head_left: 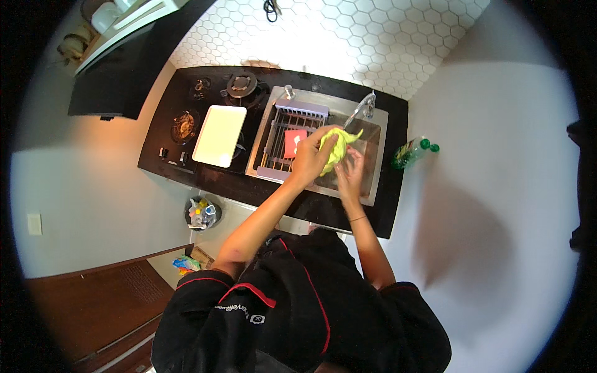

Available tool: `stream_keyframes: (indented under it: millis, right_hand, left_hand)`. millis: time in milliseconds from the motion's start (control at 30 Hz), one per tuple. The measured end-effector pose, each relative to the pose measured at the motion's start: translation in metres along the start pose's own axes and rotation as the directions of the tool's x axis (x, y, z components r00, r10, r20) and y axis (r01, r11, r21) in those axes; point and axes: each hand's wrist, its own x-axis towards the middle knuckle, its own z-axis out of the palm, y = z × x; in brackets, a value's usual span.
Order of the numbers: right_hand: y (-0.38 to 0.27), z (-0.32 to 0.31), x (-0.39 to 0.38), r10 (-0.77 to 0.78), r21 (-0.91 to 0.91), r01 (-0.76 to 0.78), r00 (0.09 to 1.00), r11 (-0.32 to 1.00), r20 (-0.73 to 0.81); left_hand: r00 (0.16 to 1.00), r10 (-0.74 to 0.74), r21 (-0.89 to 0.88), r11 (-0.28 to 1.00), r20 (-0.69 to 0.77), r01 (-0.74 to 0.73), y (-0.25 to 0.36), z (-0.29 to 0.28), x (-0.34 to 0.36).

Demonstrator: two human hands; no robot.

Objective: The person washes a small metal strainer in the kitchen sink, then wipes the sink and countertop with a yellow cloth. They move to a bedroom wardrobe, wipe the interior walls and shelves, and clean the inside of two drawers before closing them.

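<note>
Cloth [334,151], just above and right of the frame's centre, is pinched in my left hand [311,156] and could drop into the sink [380,146] if that grip slackens, since my right hand [351,176], fingers spread, may not hold it.

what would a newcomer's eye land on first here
Probably the bright yellow-green cloth, bunched between the left hand and right hand over the sink. Next, the pale rectangular tray lying on the stove left of the sink, then the green bottle at the sink's right.
</note>
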Motion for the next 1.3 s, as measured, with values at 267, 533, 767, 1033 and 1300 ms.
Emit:
stream_keyframes:
  millis: [267,533,767,1033,1300]
  right_hand:
    - [0.054,-0.001,0.022,0.56,0.509,-0.341,0.739,0.791,-0.374]
    - [0.088,-0.034,0.083,-0.21,-0.357,0.086,0.922,0.93,-0.325]
    - [0.101,-0.008,0.093,-0.094,-0.32,0.055,0.99,0.946,-0.106]
    - [0.082,0.02,0.13,-0.042,-0.18,-0.035,0.915,0.983,-0.402]
    - [0.037,0.006,0.199,0.353,0.588,-0.156,0.906,0.793,-0.235]
  left_hand:
    - [0.99,-0.079,-0.193,0.98,-0.116,0.055,-0.041,0.028,0.027]
    - [0.9,-0.265,-0.005,0.96,-0.347,0.281,-0.171,0.036,0.064]
    - [0.915,-0.353,0.01,0.932,-0.195,0.361,-0.196,0.075,0.073]
    - [0.889,-0.451,-0.507,0.787,-0.083,0.352,-0.16,0.075,0.109]
    - [0.834,-0.535,-0.237,0.8,0.136,0.552,-0.097,0.096,0.194]
